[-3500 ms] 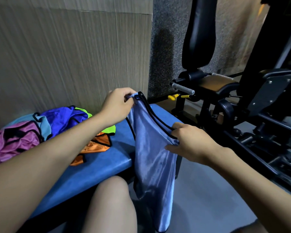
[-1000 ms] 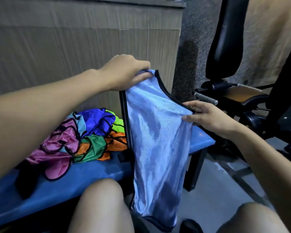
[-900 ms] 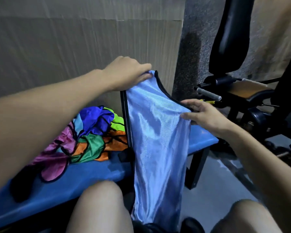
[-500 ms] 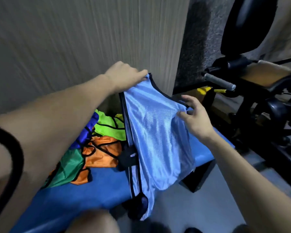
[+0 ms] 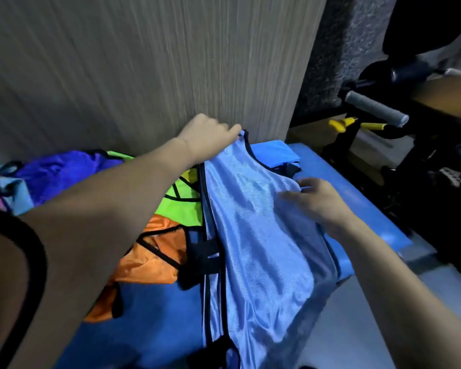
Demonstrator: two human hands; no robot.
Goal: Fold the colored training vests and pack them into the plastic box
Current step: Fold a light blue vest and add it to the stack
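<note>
I have the light blue vest [image 5: 253, 235] spread along the blue worktop [image 5: 357, 198], its lower end hanging off the near edge. My left hand [image 5: 208, 139] has its grip clamped on the vest's top corner by the black trim, up near the wood-grain wall [image 5: 144, 62]. My right hand [image 5: 317, 201] lies on the cloth at the armhole edge; its fingers are blurred, and I cannot tell whether they pinch the cloth or only press it flat. By my reckoning I am at the very start: this vest is laid out, but no fold in it is finished. Beside it, to my left, the other vests lie in a loose heap, unfolded: an orange one [image 5: 149, 257] touching the blue vest's edge, a lime one [image 5: 183, 206] behind that, a purple one [image 5: 59, 171] further off. The plastic box is nowhere in view, so I judge nothing packed; all the folding and the packing remain.
</note>
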